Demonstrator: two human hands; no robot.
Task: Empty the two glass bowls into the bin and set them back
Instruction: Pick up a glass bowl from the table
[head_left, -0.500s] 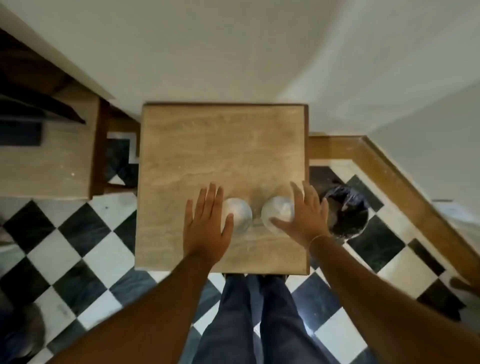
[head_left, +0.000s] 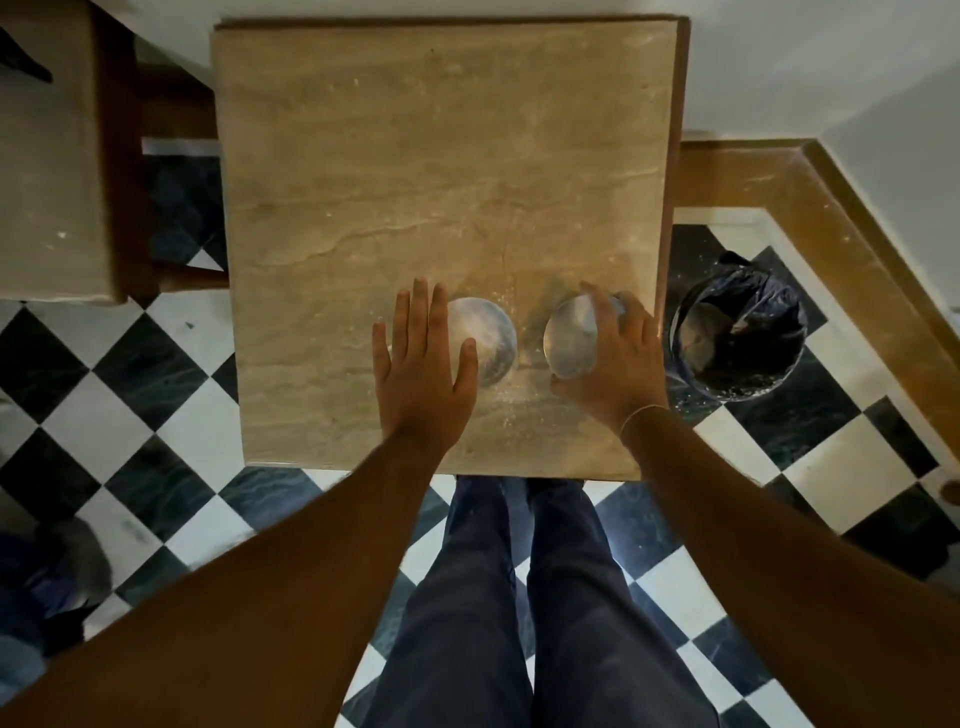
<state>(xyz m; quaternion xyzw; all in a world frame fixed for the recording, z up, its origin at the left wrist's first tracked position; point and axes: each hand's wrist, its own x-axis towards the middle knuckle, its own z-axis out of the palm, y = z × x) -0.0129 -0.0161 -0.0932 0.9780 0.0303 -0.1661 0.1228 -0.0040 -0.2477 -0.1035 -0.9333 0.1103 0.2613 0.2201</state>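
Two small glass bowls stand near the front of a square beige stone table (head_left: 441, 156). The left bowl (head_left: 488, 338) sits flat, holding pale powdery stuff. My left hand (head_left: 421, 369) lies open and flat against its left side, thumb touching its rim. The right bowl (head_left: 571, 338) is tilted with its mouth turned left, and my right hand (head_left: 618, 358) is wrapped around it from the right. The bin (head_left: 737, 338), lined with a dark bag, stands on the floor just right of the table.
The floor (head_left: 130, 405) is black-and-white chequered tile. A second beige table (head_left: 52, 156) stands at the left. A wooden skirting board (head_left: 831, 208) runs along the right wall. My legs in dark trousers (head_left: 519, 597) stand at the table's front edge. White dust lies scattered around the bowls.
My right hand has closed around the right bowl and tipped it onto its edge. The left hand stays beside the left bowl. The camera has moved closer to the table.
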